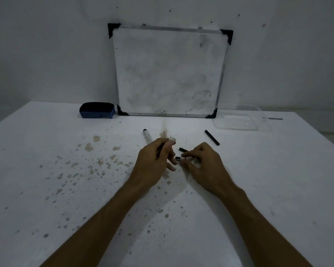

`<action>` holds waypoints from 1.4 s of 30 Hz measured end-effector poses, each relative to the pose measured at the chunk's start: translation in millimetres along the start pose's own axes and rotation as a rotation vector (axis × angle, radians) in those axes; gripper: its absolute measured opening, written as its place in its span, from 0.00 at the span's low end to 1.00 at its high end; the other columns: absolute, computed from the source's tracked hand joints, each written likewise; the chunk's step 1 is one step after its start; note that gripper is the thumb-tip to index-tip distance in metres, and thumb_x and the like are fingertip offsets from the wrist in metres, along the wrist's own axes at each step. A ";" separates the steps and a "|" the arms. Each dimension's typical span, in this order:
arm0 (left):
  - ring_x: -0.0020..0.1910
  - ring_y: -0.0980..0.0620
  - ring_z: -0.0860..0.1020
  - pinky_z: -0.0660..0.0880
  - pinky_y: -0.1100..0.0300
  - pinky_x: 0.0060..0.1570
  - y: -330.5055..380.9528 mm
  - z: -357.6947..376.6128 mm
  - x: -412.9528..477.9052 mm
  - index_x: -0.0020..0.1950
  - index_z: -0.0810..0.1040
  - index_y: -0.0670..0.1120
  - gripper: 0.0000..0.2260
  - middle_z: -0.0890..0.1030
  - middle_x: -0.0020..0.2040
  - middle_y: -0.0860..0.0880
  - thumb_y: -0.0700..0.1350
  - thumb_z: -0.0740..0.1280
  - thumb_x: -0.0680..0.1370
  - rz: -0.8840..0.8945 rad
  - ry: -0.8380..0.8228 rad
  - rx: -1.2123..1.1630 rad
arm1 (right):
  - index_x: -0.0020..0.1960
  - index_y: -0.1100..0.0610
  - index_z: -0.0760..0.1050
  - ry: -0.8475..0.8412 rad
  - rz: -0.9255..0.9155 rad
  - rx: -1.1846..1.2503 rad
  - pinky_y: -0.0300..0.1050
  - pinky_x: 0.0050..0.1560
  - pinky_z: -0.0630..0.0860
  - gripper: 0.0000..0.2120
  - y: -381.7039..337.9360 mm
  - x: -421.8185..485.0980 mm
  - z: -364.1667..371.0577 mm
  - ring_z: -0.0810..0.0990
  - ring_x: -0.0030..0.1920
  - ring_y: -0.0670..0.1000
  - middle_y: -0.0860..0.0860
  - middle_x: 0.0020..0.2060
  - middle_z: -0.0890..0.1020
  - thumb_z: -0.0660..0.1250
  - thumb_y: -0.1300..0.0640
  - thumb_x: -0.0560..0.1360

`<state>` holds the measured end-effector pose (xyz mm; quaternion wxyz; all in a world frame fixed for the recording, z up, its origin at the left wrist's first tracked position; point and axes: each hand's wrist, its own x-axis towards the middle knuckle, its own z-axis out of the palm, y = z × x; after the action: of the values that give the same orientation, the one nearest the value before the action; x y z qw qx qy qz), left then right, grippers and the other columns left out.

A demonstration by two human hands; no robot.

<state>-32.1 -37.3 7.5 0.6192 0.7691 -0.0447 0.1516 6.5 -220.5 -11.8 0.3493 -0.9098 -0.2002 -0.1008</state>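
Pinching small black piece (177,158) between thumb and forefinger of right hand (202,166), low over stained white table (46,170), near its middle. Curling left hand (152,160) just beside it, fingertips close to the piece; cannot tell whether gripping near end of white marker (147,137) or something else. Seeing second short black piece (183,149) on table just beyond right fingertips, long black stick (212,137) farther right, apart. Noting whiteboard (168,72) leaning on wall at far edge, blue eraser (97,110) just left of it, clear tray (237,122) to its right.
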 end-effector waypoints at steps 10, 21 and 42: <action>0.58 0.41 0.85 0.82 0.52 0.58 11.4 -6.3 5.2 0.61 0.78 0.38 0.12 0.87 0.54 0.39 0.43 0.59 0.87 -0.205 0.057 -0.723 | 0.57 0.54 0.85 0.049 0.054 0.368 0.30 0.45 0.75 0.13 -24.3 -3.8 -3.7 0.83 0.45 0.40 0.47 0.48 0.86 0.64 0.48 0.84; 0.60 0.43 0.84 0.82 0.52 0.60 7.1 0.9 -1.7 0.65 0.78 0.33 0.16 0.85 0.60 0.37 0.44 0.64 0.85 -0.342 0.057 -0.837 | 0.55 0.52 0.86 0.065 0.254 1.130 0.34 0.27 0.72 0.10 -19.7 0.1 -7.5 0.78 0.29 0.43 0.52 0.41 0.88 0.77 0.52 0.75; 0.61 0.37 0.83 0.77 0.48 0.64 -5.7 -1.2 -1.5 0.65 0.79 0.29 0.26 0.81 0.64 0.32 0.50 0.54 0.87 -0.767 -0.125 -1.164 | 0.52 0.52 0.80 0.197 0.070 0.707 0.32 0.37 0.78 0.10 -32.3 2.6 4.1 0.84 0.37 0.39 0.40 0.38 0.85 0.65 0.47 0.84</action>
<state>-32.3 -35.0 1.9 0.9367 0.2810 0.1207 -0.1708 -5.0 -195.1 5.3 0.6628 -0.7252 -0.1569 -0.1008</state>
